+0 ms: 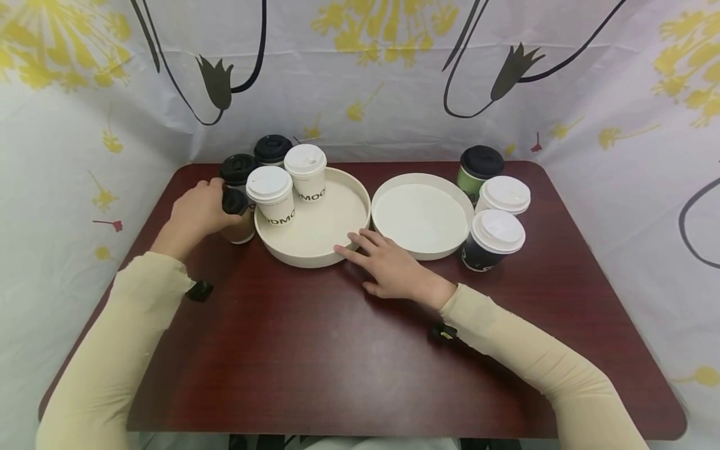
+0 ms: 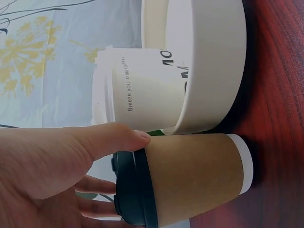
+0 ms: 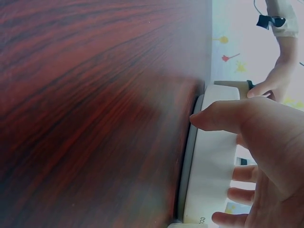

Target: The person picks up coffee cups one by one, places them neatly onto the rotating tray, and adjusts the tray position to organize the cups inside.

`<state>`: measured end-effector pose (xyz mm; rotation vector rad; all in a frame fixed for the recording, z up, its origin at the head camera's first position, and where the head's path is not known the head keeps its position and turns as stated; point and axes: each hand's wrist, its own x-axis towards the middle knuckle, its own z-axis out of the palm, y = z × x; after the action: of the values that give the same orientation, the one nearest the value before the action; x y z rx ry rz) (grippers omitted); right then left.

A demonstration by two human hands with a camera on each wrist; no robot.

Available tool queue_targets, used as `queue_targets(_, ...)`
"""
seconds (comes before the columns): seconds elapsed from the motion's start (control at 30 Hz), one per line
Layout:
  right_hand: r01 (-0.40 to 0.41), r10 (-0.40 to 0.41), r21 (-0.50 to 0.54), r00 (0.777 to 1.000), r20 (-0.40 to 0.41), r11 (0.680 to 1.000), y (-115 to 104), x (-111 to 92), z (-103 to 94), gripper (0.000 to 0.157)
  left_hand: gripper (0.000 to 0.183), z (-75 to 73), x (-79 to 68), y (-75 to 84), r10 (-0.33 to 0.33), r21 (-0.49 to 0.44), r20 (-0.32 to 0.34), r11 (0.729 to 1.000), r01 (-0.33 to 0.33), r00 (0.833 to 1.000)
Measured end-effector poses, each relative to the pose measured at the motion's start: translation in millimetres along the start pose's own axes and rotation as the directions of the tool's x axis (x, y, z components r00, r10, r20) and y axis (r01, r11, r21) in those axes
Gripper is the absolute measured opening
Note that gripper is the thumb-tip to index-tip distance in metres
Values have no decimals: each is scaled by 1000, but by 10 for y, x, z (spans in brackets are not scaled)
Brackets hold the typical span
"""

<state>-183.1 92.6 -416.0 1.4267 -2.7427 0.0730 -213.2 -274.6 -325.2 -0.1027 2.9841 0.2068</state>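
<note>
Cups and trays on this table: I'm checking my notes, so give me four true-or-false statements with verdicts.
1. The left hand grips the brown cup. True.
2. Three cups stand in the left tray. False: two white cups stand there.
3. The right hand holds a cup. False: it is at the left tray's rim.
4. The green cup has a black lid. True.

Head: up high, facing forward and down, farthest out, gets table (image 1: 337, 369), left hand (image 1: 197, 212), right hand (image 1: 390, 265). Left wrist: low, rolled sideways, tight on brown cup (image 2: 199, 175), big tray (image 2: 218, 66) beside it. Right wrist: low, also rolled, close to big tray, facing across to left hand. Big tray and brown cup show in all three
</note>
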Motion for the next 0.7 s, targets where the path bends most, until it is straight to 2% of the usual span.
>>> queue_targets(0.7,-8,8,9,1000,12,1000,-13,4,9,89,87,-177,-262,94,2,31,2,1000,-2,1000)
